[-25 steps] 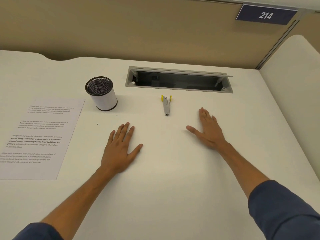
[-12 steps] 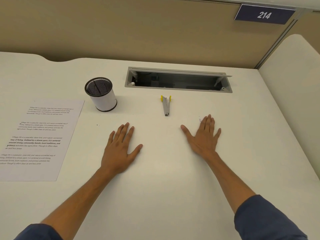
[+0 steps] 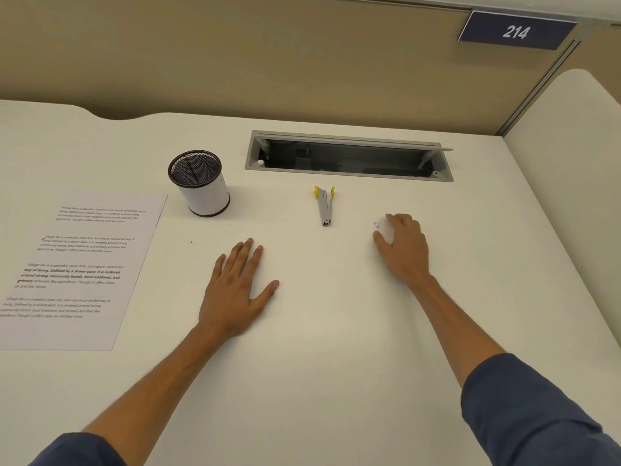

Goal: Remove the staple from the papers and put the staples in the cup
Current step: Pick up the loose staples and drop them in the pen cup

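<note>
I am looking down at a white counter [image 3: 319,364] where my left hand [image 3: 235,290] is lying flat with fingers spread, holding nothing, while my right hand [image 3: 405,250] is curling its fingers loosely, its grip closing on nothing I can make out. The staple remover [image 3: 325,206] is lying between and beyond both hands, its long axis pointing away from me, nearer the right hand. The papers [image 3: 77,267] are resting far left, just beside the mesh cup [image 3: 200,183], on the left hand's side.
</note>
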Demonstrator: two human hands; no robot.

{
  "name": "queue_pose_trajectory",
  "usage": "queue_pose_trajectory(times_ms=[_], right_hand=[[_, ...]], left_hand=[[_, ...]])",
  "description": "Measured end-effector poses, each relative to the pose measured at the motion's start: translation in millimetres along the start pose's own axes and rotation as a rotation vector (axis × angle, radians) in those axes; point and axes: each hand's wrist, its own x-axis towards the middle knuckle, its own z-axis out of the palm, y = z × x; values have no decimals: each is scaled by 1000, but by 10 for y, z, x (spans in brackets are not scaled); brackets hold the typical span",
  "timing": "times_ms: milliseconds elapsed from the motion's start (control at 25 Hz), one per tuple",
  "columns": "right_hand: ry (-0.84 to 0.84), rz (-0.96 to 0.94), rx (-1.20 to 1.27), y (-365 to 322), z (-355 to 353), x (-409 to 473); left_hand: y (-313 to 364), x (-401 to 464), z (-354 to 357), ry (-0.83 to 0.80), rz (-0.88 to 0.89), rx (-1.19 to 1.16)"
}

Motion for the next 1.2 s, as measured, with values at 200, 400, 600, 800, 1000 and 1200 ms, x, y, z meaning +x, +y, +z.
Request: queue_pose_trajectory(times_ms=[200,400,600,800,1000,1200], right_hand=[[-112,-46,90,-98,-111,185],[-82,-63,-26,-174,-107,295],[-69,-128,-141,-220,-77,276],[-96,-174,-302,-227,-5,223],[-53,-203,-267,-155,36,168],[35,287,587,-146,-146,259]], left_hand=[[7,4,-4,-3,-1,0],[6,1,-1,-9,-5,-1],[8,2,1,-5,-4,-5],[12,-1,-7,-4,-7,-4],[10,-1,-2,0,-7,-10],[4,0,3,5,1,-6]])
